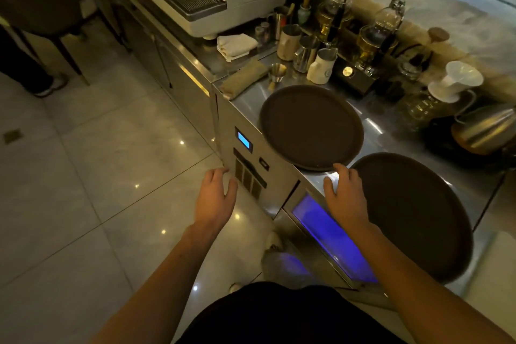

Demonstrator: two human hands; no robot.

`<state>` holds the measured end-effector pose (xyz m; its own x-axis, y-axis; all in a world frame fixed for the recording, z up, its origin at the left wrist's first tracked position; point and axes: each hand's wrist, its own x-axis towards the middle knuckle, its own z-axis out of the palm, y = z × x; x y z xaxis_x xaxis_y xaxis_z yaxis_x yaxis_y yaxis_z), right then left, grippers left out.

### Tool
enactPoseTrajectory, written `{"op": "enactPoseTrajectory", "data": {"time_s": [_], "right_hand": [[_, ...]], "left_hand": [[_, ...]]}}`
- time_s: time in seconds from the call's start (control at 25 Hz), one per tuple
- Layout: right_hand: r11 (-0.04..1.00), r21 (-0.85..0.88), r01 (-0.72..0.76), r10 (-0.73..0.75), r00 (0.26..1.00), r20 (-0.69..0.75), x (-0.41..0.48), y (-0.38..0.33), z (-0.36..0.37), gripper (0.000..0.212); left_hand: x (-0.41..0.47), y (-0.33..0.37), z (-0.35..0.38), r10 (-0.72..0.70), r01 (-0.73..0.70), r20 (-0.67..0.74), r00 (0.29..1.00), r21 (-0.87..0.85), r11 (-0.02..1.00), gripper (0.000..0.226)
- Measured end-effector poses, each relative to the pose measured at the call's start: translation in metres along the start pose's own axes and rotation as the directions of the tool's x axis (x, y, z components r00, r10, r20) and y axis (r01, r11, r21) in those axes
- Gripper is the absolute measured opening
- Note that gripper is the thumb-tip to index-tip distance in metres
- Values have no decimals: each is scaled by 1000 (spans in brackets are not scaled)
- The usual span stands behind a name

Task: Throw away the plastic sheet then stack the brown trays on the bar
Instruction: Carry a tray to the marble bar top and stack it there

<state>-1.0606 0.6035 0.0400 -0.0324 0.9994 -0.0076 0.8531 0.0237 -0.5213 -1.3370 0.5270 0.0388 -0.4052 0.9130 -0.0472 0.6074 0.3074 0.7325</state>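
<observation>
Both bare forearms reach forward from the body, roughly parallel. The left hand [216, 193] hangs in the air, palm down, fingers [219, 174] loosely curled and holding nothing. The right hand [344, 194] is stretched a little farther ahead, palm down, fingers [342, 172] spread and slightly bent, thumb out to the side, empty as well.

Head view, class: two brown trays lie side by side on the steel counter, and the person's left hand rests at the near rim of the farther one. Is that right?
Not quite. The head view shows the right hand at the near rim of the farther tray; the left hand hangs over the floor, holding nothing. Both brown trays, including the nearer tray, do lie side by side on the steel counter.
</observation>
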Motion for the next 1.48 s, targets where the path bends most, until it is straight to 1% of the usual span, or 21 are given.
{"op": "enactPoseTrajectory", "data": {"time_s": [0.2, 0.36, 0.52, 0.64, 0.92, 1.04, 1.2, 1.32, 1.48], "right_hand": [[1000, -19, -17, 17, 1000, -18, 45, -3, 2, 48], [997, 34, -69, 70, 997, -23, 97, 8, 8, 49], [985, 77, -155, 156, 988, -5, 151, 30, 4, 51], [974, 91, -209, 209, 978, 7, 182, 51, 1, 51], [927, 84, -364, 363, 931, 28, 218, 84, -3, 51], [895, 68, -441, 437, 897, 62, 223, 87, 1, 53], [849, 80, -522, 512, 851, 117, 223, 87, 6, 56], [826, 77, -559, 545, 825, 150, 225, 87, 9, 50], [787, 40, -615, 598, 778, 192, 233, 84, 8, 46]], "left_hand": [[43, 12, 12, 32, -33, 13, 999, 43, 999, 41], [92, 30, 28, 47, -49, 38, 998, 77, 996, 40], [148, 58, 52, 44, -56, 88, 995, 139, 989, 37], [184, 78, 74, 41, -64, 148, 988, 154, 986, 39], [241, 93, 100, 40, -100, 224, 974, 260, 961, 43], [263, 93, 110, -20, -68, 287, 958, 294, 953, 47], [293, 90, 120, -167, 38, 383, 909, 323, 946, 58], [310, 90, 126, -199, 53, 441, 875, 321, 946, 59], [324, 88, 134, -219, 56, 489, 845, 327, 944, 53]]}}
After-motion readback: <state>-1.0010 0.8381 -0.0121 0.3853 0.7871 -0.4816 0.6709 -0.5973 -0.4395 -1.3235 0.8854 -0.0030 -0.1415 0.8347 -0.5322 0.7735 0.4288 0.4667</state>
